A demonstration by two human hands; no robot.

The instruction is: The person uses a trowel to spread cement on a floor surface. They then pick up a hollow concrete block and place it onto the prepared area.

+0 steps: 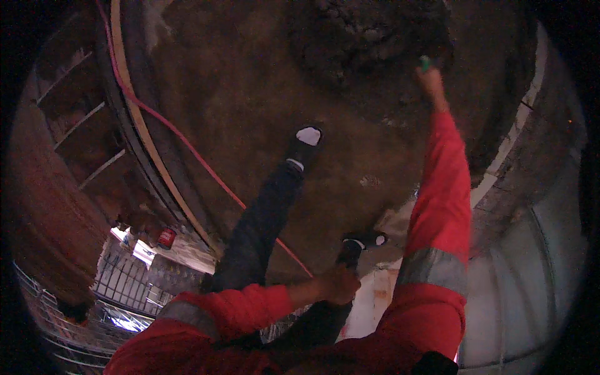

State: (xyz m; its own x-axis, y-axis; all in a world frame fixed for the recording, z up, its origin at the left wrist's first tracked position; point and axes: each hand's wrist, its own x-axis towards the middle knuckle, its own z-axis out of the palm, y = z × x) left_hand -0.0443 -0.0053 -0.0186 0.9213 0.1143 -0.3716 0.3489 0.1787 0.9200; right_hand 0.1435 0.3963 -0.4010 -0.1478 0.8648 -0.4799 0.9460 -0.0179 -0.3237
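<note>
My right hand (430, 80), at the end of an outstretched red sleeve, is closed around a green handle (425, 63). Whatever the handle belongs to is lost in the dark. Beside it, at the far side, lies a dark, lumpy heap (369, 37) of what looks like wet mortar or soil. Close to my body, my left hand (338, 284) is curled into a fist in front of my bent right leg. Any object inside its fingers is hidden. A pinkish-red hose or cord (212, 172) crosses the brown floor (250, 100) and runs down to near the left hand.
My shoes (306, 140) stand on the floor. A long wooden strip (140, 122) edges it at left; a pale ledge (509, 147) edges it at right. Metal bars (125, 284) and a red can-like container (166, 238) are lower left. Pale sheeting (519, 281) hangs lower right.
</note>
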